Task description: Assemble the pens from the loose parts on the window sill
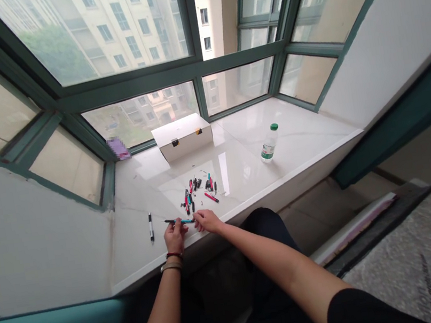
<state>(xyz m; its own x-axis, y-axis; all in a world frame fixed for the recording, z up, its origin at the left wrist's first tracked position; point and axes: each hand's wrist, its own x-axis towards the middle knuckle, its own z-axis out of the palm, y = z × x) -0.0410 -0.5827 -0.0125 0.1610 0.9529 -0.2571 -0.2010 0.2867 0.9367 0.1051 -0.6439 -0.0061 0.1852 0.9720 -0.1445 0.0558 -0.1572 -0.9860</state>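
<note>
and here we are at the pale window sill [242,179], both hands at work close to its front edge. the left hand [174,239] is closed in a pinch, thumb and fingers round the middle of a black-and-blue pen [188,221], which lies nearly level just above the sill, black end pointing left. over at the other end, the right hand [207,221] comes in with fingers curled tight, pinching the pen's right tip; whether a small piece hides inside that grip, i cannot tell. two bands sit on the left wrist, a dark red bracelet [174,255] and, just below it, a tan strap [171,267].

just beyond the hands, what a scatter: a loose pile of pen parts [188,200] in black, red and blue, with tiny bits strewn among them. one red-and-black piece [212,197] lies slantwise at the near right of the heap. away to the left, on its own, a white-and-black pen [151,228] points from the window toward the front edge.

further back, a white box [185,139] rests beside the window, and well to the right a clear bottle [269,147] stands upright, green cap on.
</note>
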